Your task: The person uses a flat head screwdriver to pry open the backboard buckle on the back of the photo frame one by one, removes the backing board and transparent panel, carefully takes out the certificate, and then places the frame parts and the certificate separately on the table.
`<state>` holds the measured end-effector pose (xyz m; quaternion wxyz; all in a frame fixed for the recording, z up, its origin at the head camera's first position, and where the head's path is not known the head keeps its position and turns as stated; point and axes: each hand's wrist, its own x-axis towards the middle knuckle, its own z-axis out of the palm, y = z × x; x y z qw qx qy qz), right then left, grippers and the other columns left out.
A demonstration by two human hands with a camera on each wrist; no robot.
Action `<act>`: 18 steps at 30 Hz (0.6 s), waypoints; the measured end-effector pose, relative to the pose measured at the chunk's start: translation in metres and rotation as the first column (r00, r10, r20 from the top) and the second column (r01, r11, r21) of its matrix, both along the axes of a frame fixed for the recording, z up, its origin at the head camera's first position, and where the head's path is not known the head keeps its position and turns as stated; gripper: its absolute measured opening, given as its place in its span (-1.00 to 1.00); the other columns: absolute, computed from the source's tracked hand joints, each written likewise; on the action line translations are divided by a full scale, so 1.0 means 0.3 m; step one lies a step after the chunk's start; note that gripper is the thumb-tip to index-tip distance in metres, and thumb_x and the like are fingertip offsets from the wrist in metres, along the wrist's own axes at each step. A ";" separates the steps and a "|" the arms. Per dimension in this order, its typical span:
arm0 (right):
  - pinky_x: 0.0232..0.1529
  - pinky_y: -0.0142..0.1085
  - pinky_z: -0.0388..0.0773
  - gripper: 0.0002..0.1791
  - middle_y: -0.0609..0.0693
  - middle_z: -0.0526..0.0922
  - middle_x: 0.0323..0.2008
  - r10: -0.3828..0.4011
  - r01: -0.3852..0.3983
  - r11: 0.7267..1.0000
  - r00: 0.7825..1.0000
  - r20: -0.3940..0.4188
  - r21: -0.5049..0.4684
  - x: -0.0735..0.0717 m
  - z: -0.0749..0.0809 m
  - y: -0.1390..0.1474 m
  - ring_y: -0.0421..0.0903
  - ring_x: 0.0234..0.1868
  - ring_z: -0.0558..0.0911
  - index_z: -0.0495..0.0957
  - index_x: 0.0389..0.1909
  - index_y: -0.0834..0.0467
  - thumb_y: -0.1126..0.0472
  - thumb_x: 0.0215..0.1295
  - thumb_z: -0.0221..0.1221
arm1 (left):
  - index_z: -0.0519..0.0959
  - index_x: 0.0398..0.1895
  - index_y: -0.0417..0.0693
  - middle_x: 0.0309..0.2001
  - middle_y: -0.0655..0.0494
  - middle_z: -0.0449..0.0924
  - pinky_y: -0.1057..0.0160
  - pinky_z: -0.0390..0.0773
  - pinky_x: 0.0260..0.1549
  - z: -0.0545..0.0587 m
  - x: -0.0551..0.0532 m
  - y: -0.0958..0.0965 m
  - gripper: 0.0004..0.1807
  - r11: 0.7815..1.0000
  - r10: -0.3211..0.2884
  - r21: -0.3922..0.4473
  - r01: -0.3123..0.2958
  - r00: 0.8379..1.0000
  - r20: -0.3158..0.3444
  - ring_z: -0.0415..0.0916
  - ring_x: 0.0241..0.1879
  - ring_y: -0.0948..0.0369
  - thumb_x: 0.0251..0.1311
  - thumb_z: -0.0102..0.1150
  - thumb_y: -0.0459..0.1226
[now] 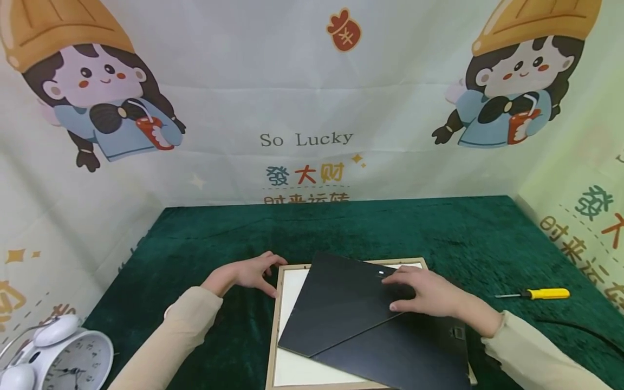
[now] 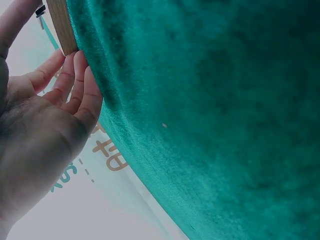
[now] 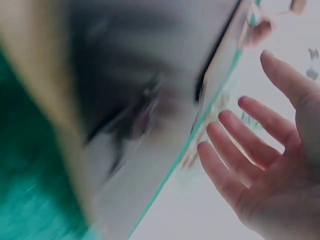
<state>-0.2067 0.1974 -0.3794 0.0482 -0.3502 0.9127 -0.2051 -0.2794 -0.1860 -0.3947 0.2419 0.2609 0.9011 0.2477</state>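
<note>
A light wooden picture frame [image 1: 274, 341] with a white inside lies on the green cloth. Across it, at a slant, rest black flat panels [image 1: 336, 303] that overlap; small metal fittings [image 1: 458, 332] show on them. At the frame's far left corner is my left hand [image 1: 251, 273]; in the left wrist view its fingertips touch the wooden corner [image 2: 64, 30]. Over the black panels is my right hand [image 1: 429, 292], fingers spread. The right wrist view shows that hand [image 3: 270, 155] with fingers extended and nothing in them, while the panel there is blurred.
A yellow-handled screwdriver [image 1: 548, 293] lies on the cloth at the right, with a black cable [image 1: 585, 329] nearer to me. A white alarm clock [image 1: 78, 360] stands at the near left. Printed curtains [image 1: 312, 108] hang behind and at both sides of the green-covered table [image 1: 234, 233].
</note>
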 end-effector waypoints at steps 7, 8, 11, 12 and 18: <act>-0.40 -0.17 0.42 -0.52 0.14 0.46 -0.19 -0.340 0.334 0.930 0.940 -0.015 -0.154 -0.011 -0.032 0.209 0.03 -0.25 0.47 0.46 -0.06 0.28 0.03 0.09 0.20 | 0.21 0.15 -0.13 0.00 0.06 0.17 0.07 0.34 -0.14 -0.004 0.006 -0.002 -0.29 1.000 0.002 0.012 -0.002 1.000 -0.009 0.24 -0.05 0.04 -0.07 0.31 -0.16; -0.42 -0.17 0.41 -0.50 0.16 0.45 -0.19 -0.374 0.372 0.916 0.927 0.018 -0.151 -0.008 -0.038 0.235 0.04 -0.27 0.47 0.44 -0.05 0.31 0.03 0.10 0.19 | 0.21 0.15 -0.13 0.01 0.06 0.17 0.07 0.34 -0.15 -0.004 0.006 -0.003 -0.29 1.000 0.001 0.015 -0.001 1.000 -0.010 0.24 -0.05 0.04 -0.07 0.31 -0.16; -0.43 -0.18 0.46 -0.42 0.16 0.45 -0.23 -0.415 0.459 0.873 0.877 0.243 -0.164 0.003 -0.057 0.295 0.00 -0.32 0.49 0.34 0.02 0.38 0.00 0.15 0.14 | 0.23 0.14 -0.12 0.00 0.07 0.18 0.08 0.34 -0.16 -0.006 0.005 -0.004 -0.31 1.000 0.001 0.019 -0.001 1.000 -0.014 0.25 -0.06 0.04 -0.07 0.30 -0.15; -0.42 -0.18 0.48 -0.40 0.15 0.46 -0.24 -0.399 0.476 0.860 0.852 0.340 -0.186 0.007 -0.063 0.311 0.01 -0.33 0.50 0.29 0.05 0.40 0.01 0.17 0.12 | 0.23 0.13 -0.11 -0.01 0.07 0.18 0.09 0.34 -0.17 -0.008 0.004 -0.004 -0.31 1.000 0.003 0.019 -0.003 1.000 -0.016 0.25 -0.06 0.05 -0.07 0.30 -0.14; -0.28 -0.16 0.50 -0.44 0.10 0.50 -0.22 -0.066 0.519 0.767 0.648 0.758 -0.376 0.023 -0.094 0.382 0.03 -0.32 0.57 0.04 0.21 0.34 0.14 0.32 -0.05 | 0.29 0.07 -0.13 -0.08 0.07 0.22 0.13 0.35 -0.22 -0.018 0.006 0.012 -0.35 0.999 0.036 0.015 -0.035 0.997 -0.066 0.28 -0.15 0.09 -0.07 0.29 -0.09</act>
